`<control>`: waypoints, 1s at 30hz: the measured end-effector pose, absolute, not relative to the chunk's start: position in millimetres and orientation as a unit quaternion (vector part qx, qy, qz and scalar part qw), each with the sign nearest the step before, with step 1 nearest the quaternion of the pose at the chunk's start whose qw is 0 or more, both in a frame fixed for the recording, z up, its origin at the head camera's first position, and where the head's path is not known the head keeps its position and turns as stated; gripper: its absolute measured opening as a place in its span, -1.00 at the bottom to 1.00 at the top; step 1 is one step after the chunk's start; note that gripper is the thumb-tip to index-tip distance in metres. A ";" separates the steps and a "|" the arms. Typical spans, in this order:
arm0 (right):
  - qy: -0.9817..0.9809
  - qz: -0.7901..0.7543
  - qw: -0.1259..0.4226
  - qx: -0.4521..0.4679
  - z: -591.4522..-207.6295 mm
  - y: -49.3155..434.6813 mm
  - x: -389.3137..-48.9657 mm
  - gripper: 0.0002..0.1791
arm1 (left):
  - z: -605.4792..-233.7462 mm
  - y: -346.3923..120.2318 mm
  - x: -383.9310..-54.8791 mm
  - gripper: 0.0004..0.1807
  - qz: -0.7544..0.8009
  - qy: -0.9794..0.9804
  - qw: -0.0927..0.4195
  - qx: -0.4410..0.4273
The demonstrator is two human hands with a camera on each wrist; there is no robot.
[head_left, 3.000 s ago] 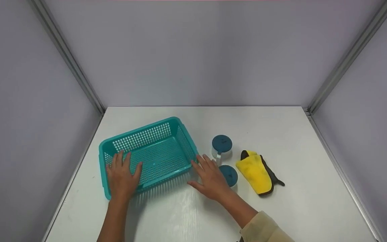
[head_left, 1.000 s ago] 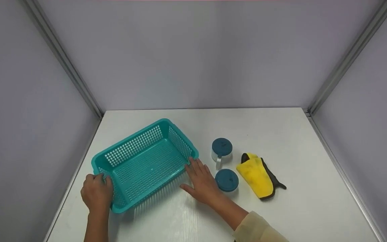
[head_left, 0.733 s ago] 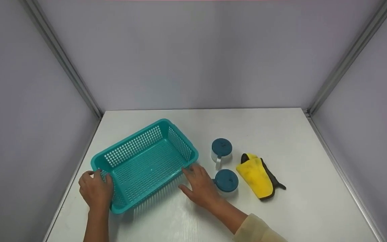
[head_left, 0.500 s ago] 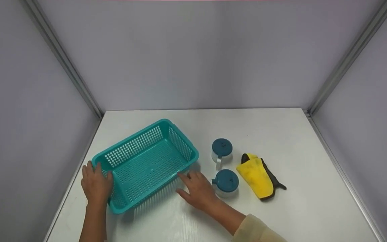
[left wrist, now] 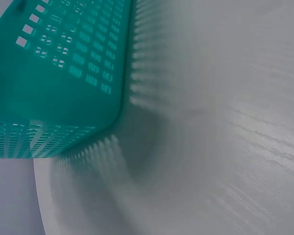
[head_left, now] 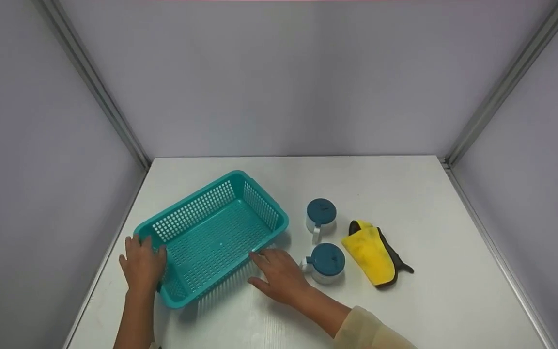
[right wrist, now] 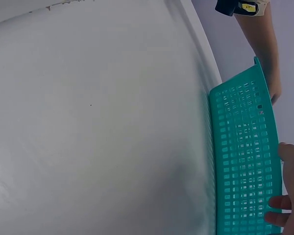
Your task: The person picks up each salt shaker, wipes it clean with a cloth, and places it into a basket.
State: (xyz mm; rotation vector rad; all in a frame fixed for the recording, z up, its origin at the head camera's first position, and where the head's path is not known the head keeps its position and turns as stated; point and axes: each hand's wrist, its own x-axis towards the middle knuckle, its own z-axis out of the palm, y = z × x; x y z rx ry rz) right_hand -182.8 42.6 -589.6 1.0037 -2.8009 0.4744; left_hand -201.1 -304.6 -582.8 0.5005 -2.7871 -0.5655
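In the head view a teal perforated plastic basket [head_left: 218, 242] stands slanted on the white table, nothing inside it. My left hand [head_left: 142, 264] lies over the rim at its left end, fingers loosely bent. My right hand [head_left: 279, 276] touches the near long rim with relaxed fingers, thumb spread apart. In the right wrist view my right fingertips [right wrist: 279, 201] rest against the outer wall of the basket [right wrist: 245, 156]. The left wrist view holds the basket's corner [left wrist: 73, 73] but hardly any of my left hand.
Just right of my right hand stands a mug with a blue lid [head_left: 327, 259], its handle toward the hand. Behind it is a second blue-lidded mug [head_left: 321, 211]. A folded yellow cloth [head_left: 371, 254] with dark edging lies farther right. Grey panels enclose the table [head_left: 385, 184].
My left hand slid to the basket's left end and the basket turned with it; its grip then loosened. My right hand moved left along the near rim, away from the mugs.
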 end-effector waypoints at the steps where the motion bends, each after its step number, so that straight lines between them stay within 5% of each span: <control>1: -0.929 0.155 0.058 0.330 -588.7 42.6 -183.2 -0.32 | -582.3 -304.5 -201.1 -0.45 -0.191 -0.957 0.132 0.172; 14: -0.945 0.164 0.012 0.283 -584.2 42.9 -188.6 -0.23 | -581.8 -308.7 -199.3 -0.56 -0.209 -0.937 0.203 0.193; 24: -0.949 0.166 0.023 0.266 -587.7 39.5 -192.2 -0.20 | -583.4 -313.5 -204.6 -0.22 -0.263 -0.942 0.081 0.191; 30: -0.950 0.170 0.015 0.260 -589.0 38.7 -195.3 -0.19 | -583.0 -312.2 -200.7 -0.18 -0.256 -0.944 0.080 0.190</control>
